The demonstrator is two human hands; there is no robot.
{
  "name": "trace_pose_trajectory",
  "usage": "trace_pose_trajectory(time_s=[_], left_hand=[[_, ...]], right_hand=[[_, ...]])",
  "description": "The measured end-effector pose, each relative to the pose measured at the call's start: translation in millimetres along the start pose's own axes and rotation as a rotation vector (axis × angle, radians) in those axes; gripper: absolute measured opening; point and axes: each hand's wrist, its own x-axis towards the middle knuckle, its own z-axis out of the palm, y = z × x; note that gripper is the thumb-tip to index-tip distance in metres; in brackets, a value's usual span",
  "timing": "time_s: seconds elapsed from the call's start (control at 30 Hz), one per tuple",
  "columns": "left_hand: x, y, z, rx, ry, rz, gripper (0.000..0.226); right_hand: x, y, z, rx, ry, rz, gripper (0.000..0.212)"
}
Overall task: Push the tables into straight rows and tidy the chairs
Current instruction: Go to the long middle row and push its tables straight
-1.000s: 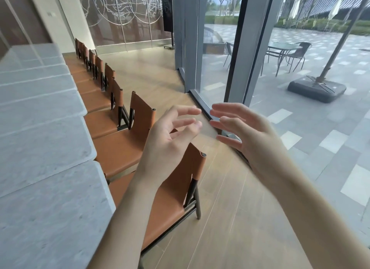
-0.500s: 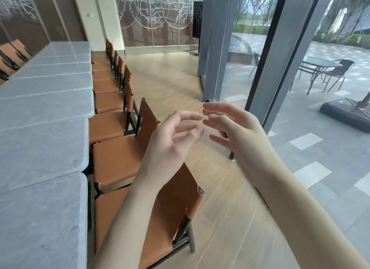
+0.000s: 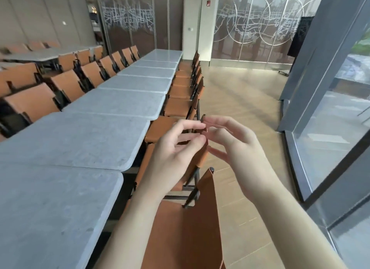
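A long row of grey stone-topped tables [image 3: 84, 140] runs from the near left to the far wall. Brown leather chairs line its right side; the nearest chair [image 3: 192, 234] stands below my arms, and the chair beyond it [image 3: 200, 160] is partly behind my hands. My left hand [image 3: 176, 154] and my right hand [image 3: 238, 148] hover in the air above these chairs, fingers loosely spread and fingertips close together. Neither hand holds or touches anything.
More brown chairs [image 3: 66, 88] line the tables' left side, with a second table row [image 3: 40, 54] beyond. A wooden floor aisle [image 3: 240, 108] runs on the right, bounded by a glass wall with grey frames [image 3: 320, 68].
The view has swung left, bringing the whole table row and the far chairs into sight. Both hands keep the same raised, loose pose in front of me.
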Motion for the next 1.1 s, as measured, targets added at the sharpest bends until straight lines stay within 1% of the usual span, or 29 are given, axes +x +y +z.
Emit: trace_pose_trajectory(time_s=[0.1, 0.2, 0.47, 0.57, 0.7, 0.77, 0.87, 1.1], left_hand=[[16, -7, 12, 0.031, 0.072, -0.014, 0.016], [33, -15, 38, 0.041, 0.117, -0.032, 0.02], [99, -30, 138, 0.061, 0.229, -0.06, 0.021], [126, -27, 176, 0.057, 0.259, -0.049, 0.025], [156, -25, 215, 0.077, 0.333, -0.032, 0.02], [167, -26, 227, 0.087, 0.349, -0.059, 0.018], [179, -26, 239, 0.129, 0.41, -0.073, 0.022], [208, -36, 246, 0.159, 0.515, -0.121, 0.023]], right_hand=[[24, 11, -14, 0.013, -0.054, -0.005, 0.025], [48, 22, -38, 0.026, -0.085, -0.013, 0.023], [125, 39, -136, 0.073, -0.156, -0.017, 0.024], [155, 42, -173, 0.084, -0.178, -0.011, 0.024], [189, 44, -213, 0.101, -0.241, -0.044, 0.023], [204, 47, -227, 0.12, -0.256, -0.044, 0.023], [218, 50, -239, 0.155, -0.311, -0.029, 0.022], [257, 62, -242, 0.164, -0.413, -0.009, 0.022]])
